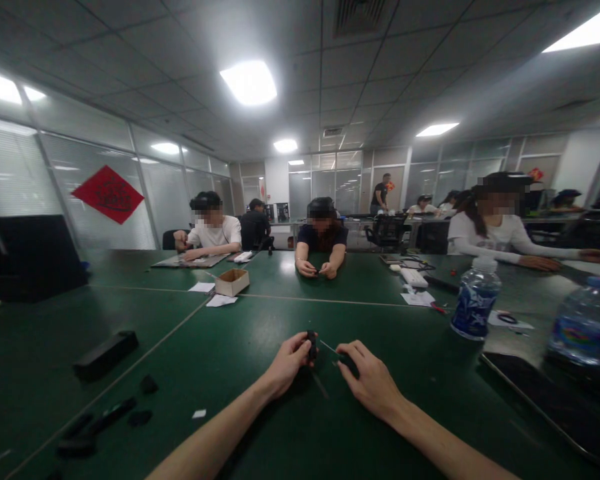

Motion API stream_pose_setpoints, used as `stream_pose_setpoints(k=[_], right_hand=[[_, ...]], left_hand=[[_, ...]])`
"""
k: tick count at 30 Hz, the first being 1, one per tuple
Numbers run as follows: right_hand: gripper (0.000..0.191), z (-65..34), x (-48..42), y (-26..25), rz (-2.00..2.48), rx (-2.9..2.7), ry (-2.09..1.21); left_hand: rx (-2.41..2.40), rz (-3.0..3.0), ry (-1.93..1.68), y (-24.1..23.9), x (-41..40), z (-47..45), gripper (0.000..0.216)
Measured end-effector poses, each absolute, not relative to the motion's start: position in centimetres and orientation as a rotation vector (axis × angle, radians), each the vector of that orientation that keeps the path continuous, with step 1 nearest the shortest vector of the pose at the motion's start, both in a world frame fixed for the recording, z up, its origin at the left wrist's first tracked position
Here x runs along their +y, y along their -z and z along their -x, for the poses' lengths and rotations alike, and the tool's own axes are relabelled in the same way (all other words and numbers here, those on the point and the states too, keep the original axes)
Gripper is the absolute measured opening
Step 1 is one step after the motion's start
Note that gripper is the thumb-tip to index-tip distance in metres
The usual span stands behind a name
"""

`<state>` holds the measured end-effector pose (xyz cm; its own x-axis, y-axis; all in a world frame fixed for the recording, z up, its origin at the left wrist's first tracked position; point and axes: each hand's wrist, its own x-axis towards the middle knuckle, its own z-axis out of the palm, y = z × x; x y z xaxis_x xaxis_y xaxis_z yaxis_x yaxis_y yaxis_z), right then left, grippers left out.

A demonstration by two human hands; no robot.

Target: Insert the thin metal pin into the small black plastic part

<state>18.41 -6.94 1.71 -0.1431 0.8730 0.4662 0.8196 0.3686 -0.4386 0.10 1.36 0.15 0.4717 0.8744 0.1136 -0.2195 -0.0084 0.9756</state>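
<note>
My left hand (291,360) is closed round a small black part (311,347), held upright between thumb and fingers just above the green table. In my right hand (367,375) is a screwdriver, its dark handle (349,365) mostly covered by my fingers. The thin metal shaft (327,345) points left toward the black part; whether the tip touches it I cannot tell. To the left lie several loose black pieces (111,415) and a longer black block (106,355). A small white scrap (199,414) is near my left forearm.
On the right stand a blue-labelled bottle (474,303), a second bottle (584,327) and a phone (545,400). A cardboard box (232,283) and a power strip (413,277) are farther back. Co-workers sit across the green table (260,320); a dark monitor (27,257) is at left.
</note>
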Motion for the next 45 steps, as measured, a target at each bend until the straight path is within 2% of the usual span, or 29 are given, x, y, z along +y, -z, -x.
stream_pose_setpoints(k=[17,30,45], right_hand=[[0.029,-18.36,-7.37,-2.26,1.414,-2.100,-0.147],[0.033,-18.62,-7.26,-2.04,1.412,-2.168,-0.155],[0.034,-18.73,-7.34,-2.07,1.352,-2.215,-0.132]], left_hand=[[0.673,-1.256,-1.037,-0.37,1.32,-0.08,0.037],[0.704,-1.366,-1.034,-0.35,1.27,0.04,0.042],[0.722,-1.426,-1.017,-0.35,1.28,0.29,0.038]])
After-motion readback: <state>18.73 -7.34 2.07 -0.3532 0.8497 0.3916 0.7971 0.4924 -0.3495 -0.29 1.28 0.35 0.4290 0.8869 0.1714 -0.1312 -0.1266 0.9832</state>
